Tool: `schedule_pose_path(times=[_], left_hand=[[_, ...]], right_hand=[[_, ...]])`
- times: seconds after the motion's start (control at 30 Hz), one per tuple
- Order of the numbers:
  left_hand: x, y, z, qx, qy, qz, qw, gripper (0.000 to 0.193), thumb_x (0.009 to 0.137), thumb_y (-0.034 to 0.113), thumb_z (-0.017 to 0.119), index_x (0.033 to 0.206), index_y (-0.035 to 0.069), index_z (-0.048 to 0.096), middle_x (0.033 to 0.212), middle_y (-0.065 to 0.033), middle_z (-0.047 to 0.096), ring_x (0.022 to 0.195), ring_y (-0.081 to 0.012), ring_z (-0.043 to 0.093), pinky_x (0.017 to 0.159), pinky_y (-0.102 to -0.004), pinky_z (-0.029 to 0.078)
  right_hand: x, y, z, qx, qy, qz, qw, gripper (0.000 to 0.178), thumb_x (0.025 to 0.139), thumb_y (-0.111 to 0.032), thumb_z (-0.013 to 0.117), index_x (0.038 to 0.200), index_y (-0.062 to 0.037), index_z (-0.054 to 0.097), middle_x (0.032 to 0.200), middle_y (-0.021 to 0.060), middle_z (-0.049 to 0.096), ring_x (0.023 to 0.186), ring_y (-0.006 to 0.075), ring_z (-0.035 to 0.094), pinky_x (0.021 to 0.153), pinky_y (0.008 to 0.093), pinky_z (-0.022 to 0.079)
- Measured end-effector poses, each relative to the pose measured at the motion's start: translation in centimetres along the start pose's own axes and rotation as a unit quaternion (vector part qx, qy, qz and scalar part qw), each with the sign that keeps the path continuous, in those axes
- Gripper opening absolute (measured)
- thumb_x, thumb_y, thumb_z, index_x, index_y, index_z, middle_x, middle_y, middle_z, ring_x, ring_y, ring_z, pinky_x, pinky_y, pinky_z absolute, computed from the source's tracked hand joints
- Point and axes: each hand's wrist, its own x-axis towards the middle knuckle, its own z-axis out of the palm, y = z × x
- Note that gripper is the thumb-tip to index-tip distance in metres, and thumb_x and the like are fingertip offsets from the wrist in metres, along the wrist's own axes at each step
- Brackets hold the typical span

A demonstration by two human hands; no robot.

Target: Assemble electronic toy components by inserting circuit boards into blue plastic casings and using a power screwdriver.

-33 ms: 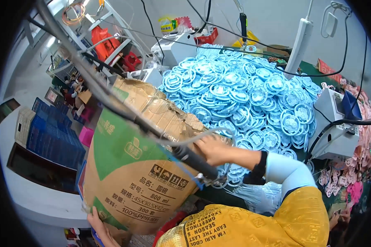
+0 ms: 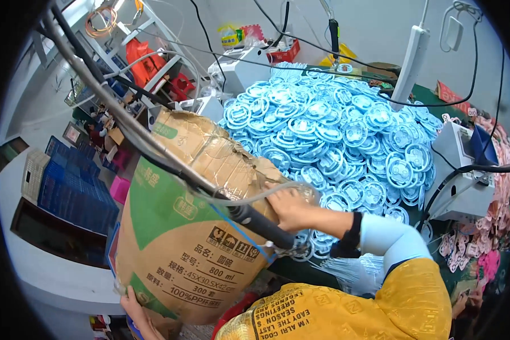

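A large brown and green cardboard box [image 2: 175, 243] stands tilted in front of me, with a torn, taped top side. My left hand [image 2: 133, 306] is closed on its lower left corner; some of the fingers are hidden behind it. At the box's upper right edge, my right hand [image 2: 290, 208] is closed over the cardboard, its thumb hidden by a dark hanging bar [image 2: 260, 224]. Beyond the box lies a big heap of light-blue round plastic discs [image 2: 323, 124] with cut-out patterns. What is inside the box cannot be seen.
The dark bar and its cables cross above the box. A white machine [image 2: 462, 170] stands right of the heap, beside pink pieces [image 2: 498, 187]. Thin pale-blue strips [image 2: 360, 272] lie near my right forearm. Blue crates [image 2: 73, 192] are stacked at left. A white power strip [image 2: 412, 62] hangs behind.
My right hand has shifted slightly left and down along the box edge. The hanging bar has swung a little to the left. My left hand stays at the lower corner.
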Motion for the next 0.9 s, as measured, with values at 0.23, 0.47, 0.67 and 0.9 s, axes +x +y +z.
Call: schedule_pose_path(times=[0.23,0.47,0.67,0.9], left_hand=[[0.0,3.3,0.6,0.293,0.061,0.190,0.935,0.027,0.098,0.017,0.051,0.087,-0.006,0.059,0.072,-0.0113,0.060,0.065,-0.0175,0.053,0.061,-0.0349,0.043],[-0.1,7.1,1.7,0.273,0.103,0.285,0.913,0.028,0.097,0.017,0.051,0.081,-0.006,0.055,0.065,-0.0105,0.053,0.062,-0.0173,0.047,0.060,-0.0350,0.041],[-0.9,1.6,1.8,0.214,0.117,0.196,0.950,0.029,0.098,0.018,0.051,0.080,-0.005,0.055,0.069,-0.0037,0.054,0.067,-0.0104,0.045,0.062,-0.0296,0.041],[-2.9,-2.3,0.7,0.059,0.078,0.169,0.981,0.023,0.098,0.018,0.053,0.092,-0.003,0.061,0.074,-0.0077,0.059,0.070,-0.0118,0.050,0.066,-0.0280,0.044]], right_hand=[[4.3,1.1,-1.4,0.201,-0.003,0.108,0.973,0.086,0.067,-0.057,0.074,0.130,-0.0009,0.054,0.124,0.0189,0.060,0.114,0.0318,0.056,0.094,0.0555,0.038],[6.5,1.0,-3.9,0.469,0.277,0.059,0.836,0.046,0.075,-0.040,0.079,0.081,0.0043,0.069,0.066,0.0091,0.066,0.062,0.0129,0.059,0.058,0.0328,0.047],[8.8,2.1,-3.5,0.239,0.103,0.060,0.964,0.064,0.070,-0.057,0.072,0.093,0.0030,0.069,0.089,0.0218,0.069,0.084,0.0348,0.067,0.074,0.0426,0.051],[6.8,2.8,-1.6,0.220,0.052,0.083,0.971,0.042,0.079,-0.042,0.068,0.091,-0.0024,0.070,0.092,0.0215,0.068,0.087,0.0355,0.066,0.075,0.0429,0.050]])
